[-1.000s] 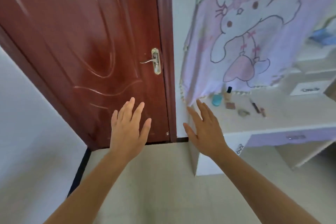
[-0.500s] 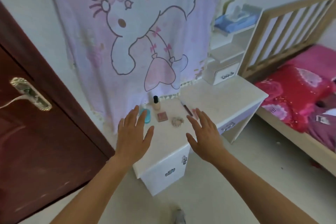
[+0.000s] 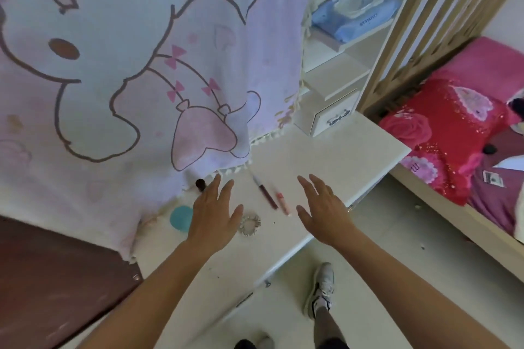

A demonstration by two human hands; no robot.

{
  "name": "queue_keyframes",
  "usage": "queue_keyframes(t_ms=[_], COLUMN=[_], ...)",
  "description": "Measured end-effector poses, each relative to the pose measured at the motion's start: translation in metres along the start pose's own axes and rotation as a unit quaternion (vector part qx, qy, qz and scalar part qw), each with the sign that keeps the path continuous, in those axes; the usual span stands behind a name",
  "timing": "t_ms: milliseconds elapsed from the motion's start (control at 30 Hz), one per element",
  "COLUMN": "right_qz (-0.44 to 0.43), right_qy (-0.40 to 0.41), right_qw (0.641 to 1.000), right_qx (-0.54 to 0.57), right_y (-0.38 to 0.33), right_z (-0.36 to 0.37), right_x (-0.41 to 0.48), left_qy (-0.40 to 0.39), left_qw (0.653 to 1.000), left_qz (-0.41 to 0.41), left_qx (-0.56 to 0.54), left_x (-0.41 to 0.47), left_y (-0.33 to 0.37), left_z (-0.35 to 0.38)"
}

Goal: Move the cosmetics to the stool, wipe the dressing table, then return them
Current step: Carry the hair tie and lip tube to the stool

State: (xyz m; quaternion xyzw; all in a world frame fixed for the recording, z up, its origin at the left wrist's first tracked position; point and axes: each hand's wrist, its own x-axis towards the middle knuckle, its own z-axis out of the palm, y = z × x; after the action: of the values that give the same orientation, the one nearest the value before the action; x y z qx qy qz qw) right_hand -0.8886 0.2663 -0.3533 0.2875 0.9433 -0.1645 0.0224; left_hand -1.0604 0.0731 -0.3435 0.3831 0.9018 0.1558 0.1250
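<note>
Well, a big cartoon cloth [image 3: 141,65] hangs at the far left of the white table [image 3: 326,156]. The left hand [image 3: 214,212] and right hand [image 3: 323,212] reach over the table, fingers spread, holding nothing. On the table, a teal compact [image 3: 180,217] lies left of the left hand. Two slim tubes [image 3: 266,193] lie between the hands, and a dark-capped bottle [image 3: 200,184] stands by the left fingertips.
</note>
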Motion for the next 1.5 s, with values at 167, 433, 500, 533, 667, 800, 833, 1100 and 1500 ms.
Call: queue_keyframes(t_ms=[167,433,500,533,667,800,833,1100,1500], right_qz=[-0.011,-0.056,-0.068,-0.083,-0.127,-0.118,-0.117,-0.163,-0.467], right_qy=[-0.101,-0.195,-0.199,-0.205,-0.234,-0.250,-0.256,-0.299,-0.188], right_qw=[0.995,0.979,0.978,0.975,0.963,0.960,0.958,0.933,0.864], right_qx=[0.011,0.006,-0.013,-0.029,-0.041,-0.046,-0.050,-0.111,-0.002], right_y=[0.034,0.037,0.031,0.029,0.025,0.023,0.023,0.017,-0.187], right_z=[0.046,0.112,0.119,0.122,0.127,0.126,0.125,0.100,0.047], right_x=[0.055,0.124,0.137,0.142,0.155,0.164,0.166,0.163,0.100], left_qy=[-0.101,-0.195,-0.200,-0.200,-0.167,-0.133,-0.130,0.000,0.372], left_qw=[0.992,0.949,0.944,0.943,0.941,0.938,0.939,0.934,0.774], left_qz=[-0.076,-0.248,-0.261,-0.264,-0.292,-0.320,-0.319,-0.350,-0.508], left_qx=[-0.027,-0.017,0.020,0.037,0.028,-0.016,-0.020,-0.066,-0.071], left_x=[0.036,0.071,0.073,0.072,0.067,0.068,0.068,0.048,-0.140], left_y=[0.000,-0.003,-0.001,0.001,0.003,0.002,0.002,0.001,-0.016], left_z=[0.058,0.122,0.130,0.133,0.142,0.147,0.147,0.111,0.000])
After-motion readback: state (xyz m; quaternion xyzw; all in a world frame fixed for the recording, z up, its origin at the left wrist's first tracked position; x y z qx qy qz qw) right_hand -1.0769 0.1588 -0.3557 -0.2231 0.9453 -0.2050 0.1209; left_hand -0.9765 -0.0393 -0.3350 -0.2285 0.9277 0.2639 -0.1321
